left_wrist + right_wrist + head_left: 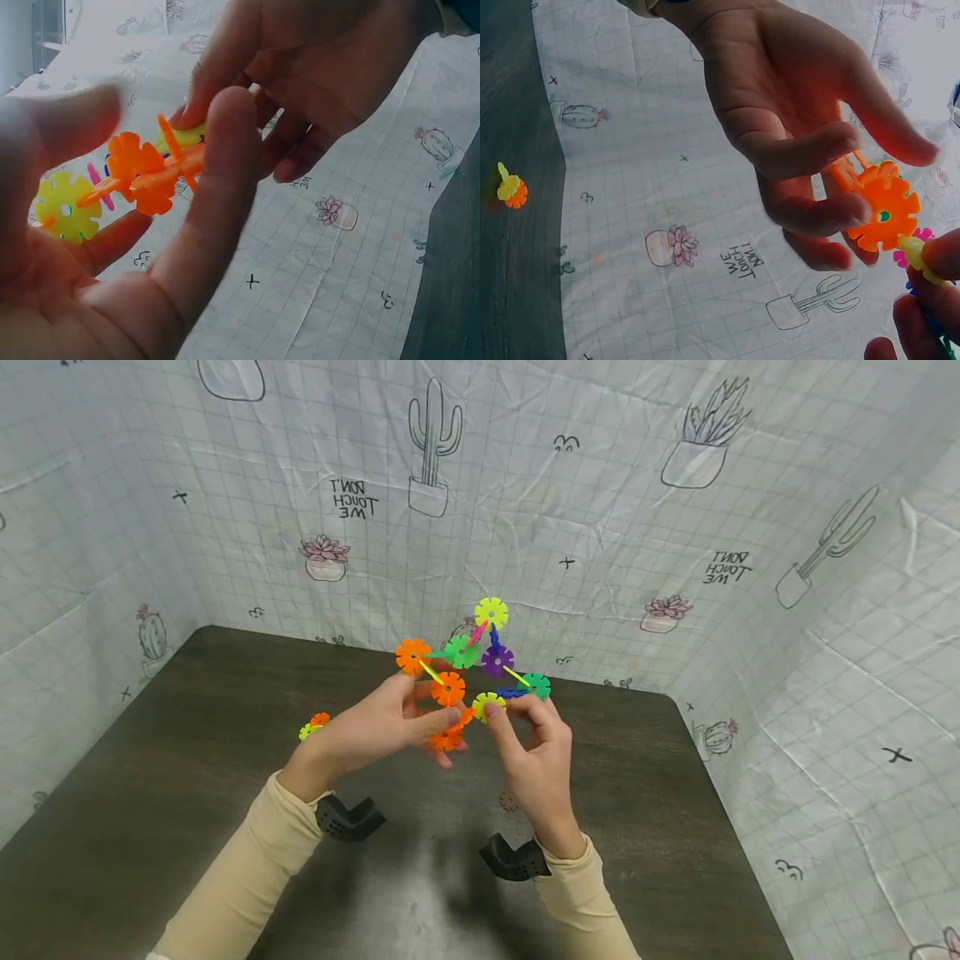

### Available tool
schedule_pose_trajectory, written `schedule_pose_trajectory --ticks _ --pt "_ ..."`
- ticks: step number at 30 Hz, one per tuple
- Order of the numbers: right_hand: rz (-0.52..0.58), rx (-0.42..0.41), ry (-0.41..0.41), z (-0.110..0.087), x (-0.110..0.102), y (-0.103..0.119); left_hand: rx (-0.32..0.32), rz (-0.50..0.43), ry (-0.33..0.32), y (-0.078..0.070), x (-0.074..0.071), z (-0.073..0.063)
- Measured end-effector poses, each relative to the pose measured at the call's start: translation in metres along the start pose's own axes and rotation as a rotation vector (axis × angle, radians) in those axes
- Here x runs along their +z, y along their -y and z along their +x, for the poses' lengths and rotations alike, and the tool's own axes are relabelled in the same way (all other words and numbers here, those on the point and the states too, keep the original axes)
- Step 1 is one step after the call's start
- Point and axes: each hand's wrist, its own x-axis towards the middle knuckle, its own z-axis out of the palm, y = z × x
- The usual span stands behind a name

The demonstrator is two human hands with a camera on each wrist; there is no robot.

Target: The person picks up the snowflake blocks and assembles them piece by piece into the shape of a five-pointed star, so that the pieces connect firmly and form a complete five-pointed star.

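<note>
A chain of notched plastic interlocking discs [414, 657] in orange, green, yellow, purple, blue and pink is held up over the table in a loop. My left hand [378, 718] curls around its orange discs [448, 688], thumb in front and fingers behind. My right hand [538, 752] pinches a yellow disc [486, 707] at the near side, between thumb and index finger. In the left wrist view, the orange pieces [140, 172] lie between the left thumb and fingers. An orange disc [885, 216] faces the right wrist camera, right beside the pinched yellow disc [916, 253].
Joined orange and yellow discs [315, 725] lie on the dark table [637, 810] left of the left wrist. A dull brownish disc [508, 800] lies beside the right wrist. Black wrist mounts [349, 820] stick out below both hands. A printed cactus cloth [525, 527] surrounds the table's back and sides.
</note>
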Motion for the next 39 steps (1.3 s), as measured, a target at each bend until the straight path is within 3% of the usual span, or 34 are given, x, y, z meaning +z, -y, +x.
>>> schedule_pose_trajectory --ticks 5,14,19,31,39 --pt "-0.014 0.008 0.011 0.000 0.000 -0.001 0.012 0.101 -0.043 0.002 0.000 -0.001" --pt "-0.101 -0.013 0.022 0.002 -0.004 0.000 0.125 0.170 -0.252 0.005 0.012 0.000" --pt "-0.046 -0.030 0.028 0.002 -0.002 0.001 0.145 0.210 -0.267 0.005 0.013 -0.001" --pt "0.015 0.046 0.090 0.006 -0.006 0.006 0.144 0.258 -0.276 0.004 0.010 -0.004" --pt "0.034 0.087 0.120 0.004 -0.004 0.006 0.175 0.278 -0.282 0.005 0.008 -0.004"
